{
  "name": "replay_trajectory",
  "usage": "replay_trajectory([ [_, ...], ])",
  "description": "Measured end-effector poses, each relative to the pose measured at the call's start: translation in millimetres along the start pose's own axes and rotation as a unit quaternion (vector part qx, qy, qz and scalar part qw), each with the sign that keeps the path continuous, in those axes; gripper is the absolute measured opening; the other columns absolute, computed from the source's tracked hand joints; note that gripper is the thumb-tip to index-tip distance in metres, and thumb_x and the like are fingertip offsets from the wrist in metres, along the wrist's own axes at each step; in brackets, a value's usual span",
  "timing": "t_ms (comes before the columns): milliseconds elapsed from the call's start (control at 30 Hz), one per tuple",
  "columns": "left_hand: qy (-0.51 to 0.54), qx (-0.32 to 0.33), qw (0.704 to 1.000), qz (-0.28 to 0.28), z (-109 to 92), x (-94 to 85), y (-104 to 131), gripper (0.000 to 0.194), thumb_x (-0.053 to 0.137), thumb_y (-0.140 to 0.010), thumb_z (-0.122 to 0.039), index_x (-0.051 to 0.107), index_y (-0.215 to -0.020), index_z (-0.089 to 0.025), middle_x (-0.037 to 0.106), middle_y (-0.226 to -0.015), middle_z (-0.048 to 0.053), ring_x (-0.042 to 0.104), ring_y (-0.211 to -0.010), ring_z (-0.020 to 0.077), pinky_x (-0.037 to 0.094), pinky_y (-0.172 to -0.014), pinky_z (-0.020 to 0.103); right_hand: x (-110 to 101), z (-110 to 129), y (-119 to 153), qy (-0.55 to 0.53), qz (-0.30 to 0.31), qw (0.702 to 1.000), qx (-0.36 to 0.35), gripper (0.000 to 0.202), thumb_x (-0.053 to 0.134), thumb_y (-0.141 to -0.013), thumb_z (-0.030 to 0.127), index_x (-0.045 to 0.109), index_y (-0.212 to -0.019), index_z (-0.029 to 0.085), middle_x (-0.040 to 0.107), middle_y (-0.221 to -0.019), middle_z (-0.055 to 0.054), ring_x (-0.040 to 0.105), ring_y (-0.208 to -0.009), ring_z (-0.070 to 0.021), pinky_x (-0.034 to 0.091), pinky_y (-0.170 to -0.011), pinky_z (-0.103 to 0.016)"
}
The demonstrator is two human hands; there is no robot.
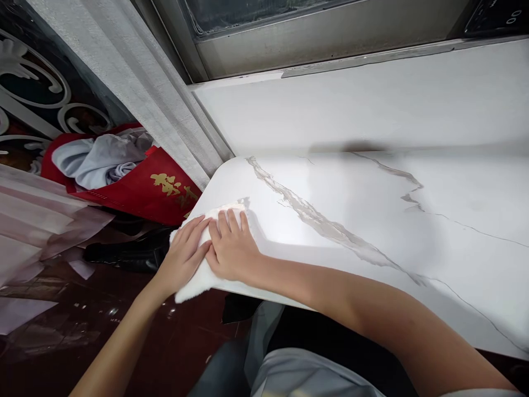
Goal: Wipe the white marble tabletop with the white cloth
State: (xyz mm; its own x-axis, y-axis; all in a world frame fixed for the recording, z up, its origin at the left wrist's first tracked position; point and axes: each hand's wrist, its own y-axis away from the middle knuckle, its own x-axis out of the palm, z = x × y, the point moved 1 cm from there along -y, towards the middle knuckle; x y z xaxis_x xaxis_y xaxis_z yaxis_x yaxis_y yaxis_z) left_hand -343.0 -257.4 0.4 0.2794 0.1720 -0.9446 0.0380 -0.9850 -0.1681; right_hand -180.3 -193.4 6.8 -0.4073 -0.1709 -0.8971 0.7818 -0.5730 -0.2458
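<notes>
A white cloth (196, 282) lies over the left end of a white marble-patterned tabletop (297, 182), one corner hanging past the near edge. Both hands press on it from above. My left hand (184, 256) lies at the cloth's left side with its fingers stretched out. Beside it, fingertips close to it, my right hand (232, 248) is flat on the cloth with fingers spread. Part of the cloth is hidden beneath the hands.
Left of the table stands a red bag (165, 187) with light grey cloth (99, 157) inside. A ribbed pale curtain (136, 71) hangs at the table's left end. Sheer pink fabric (33, 220) is at far left. Behind the table is a metal window frame (289, 41).
</notes>
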Motion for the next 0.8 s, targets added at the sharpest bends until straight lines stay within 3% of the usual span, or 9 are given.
replay_trajectory([
  [233, -0.023, -0.011, 1.0, 0.001, 13.5, 12.1, -79.2, 0.053, 0.03, -0.097, -0.043, 0.042, -0.143, -0.02, 0.045, -0.151, 0.014, 0.038, -0.141, 0.0287, 0.027, -0.12, 0.049, -0.5, -49.3, -52.0, 0.0, -0.017, 0.999, 0.039, 0.056, 0.04, -0.1, 0.032, 0.043, -0.149, 0.006, 0.037, -0.159, -0.019, 0.029, -0.148, -0.0348, 0.017, -0.121, -0.055],
  [500, -0.015, -0.012, 1.0, -0.002, 5.8, 29.0, -178.1, 0.05, 0.034, -0.095, -0.037, 0.047, -0.14, -0.019, 0.05, -0.148, 0.011, 0.04, -0.14, 0.0273, 0.027, -0.119, 0.046, -14.0, -121.3, -103.2, 0.016, -0.028, 0.997, 0.07, 0.054, 0.036, -0.098, 0.028, 0.044, -0.148, 0.01, 0.039, -0.158, -0.015, 0.029, -0.147, -0.0315, 0.017, -0.121, -0.051],
  [800, -0.009, 0.003, 1.0, 0.008, 3.9, 39.0, -243.1, 0.049, 0.035, -0.095, -0.034, 0.049, -0.139, -0.02, 0.051, -0.147, 0.009, 0.041, -0.139, 0.0271, 0.027, -0.119, 0.045, -21.2, -164.7, -134.2, 0.026, -0.051, 0.992, 0.108, 0.052, 0.035, -0.097, 0.026, 0.047, -0.145, 0.011, 0.043, -0.155, -0.014, 0.032, -0.144, -0.0286, 0.019, -0.12, -0.049],
])
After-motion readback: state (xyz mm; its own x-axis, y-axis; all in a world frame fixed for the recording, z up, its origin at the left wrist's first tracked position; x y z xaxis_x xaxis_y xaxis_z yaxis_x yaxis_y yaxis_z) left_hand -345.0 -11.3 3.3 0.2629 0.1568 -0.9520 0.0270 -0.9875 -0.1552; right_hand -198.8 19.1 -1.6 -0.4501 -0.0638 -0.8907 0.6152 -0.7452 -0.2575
